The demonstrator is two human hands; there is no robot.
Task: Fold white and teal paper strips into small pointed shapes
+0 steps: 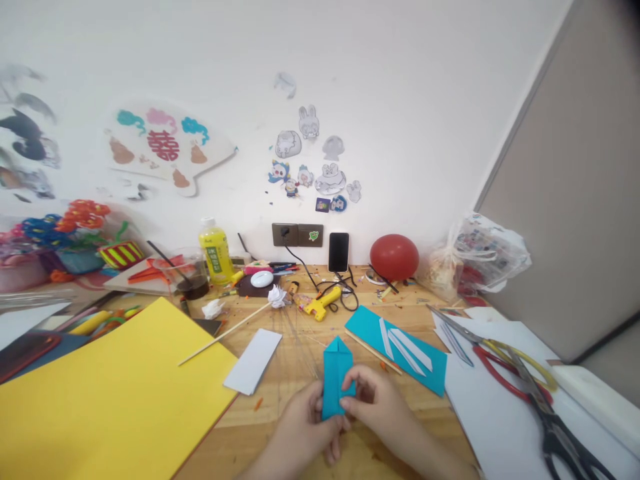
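A folded piece of blue paper (334, 373), pointed at its top end, is held upright between both hands over the front of the wooden table. My left hand (306, 421) grips its lower left side, fingers curled behind it. On the right edge, my right hand (373, 399) pinches the paper between thumb and fingers. A flat blue sheet (361, 322) lies beyond my right hand, with narrow white folded strips (410, 352) on it and a thin wooden stick (373, 352) along its near edge. Left of the folded paper rests a white paper rectangle (254, 361).
Yellow sheets (115, 393) cover the left side. Scissors with red and yellow handles (500, 357) and black-handled scissors (545, 413) lie over white paper at right. A yellow glue gun (323, 304), a drink bottle (216, 252), a phone (339, 252) and a red balloon (395, 257) are farther back.
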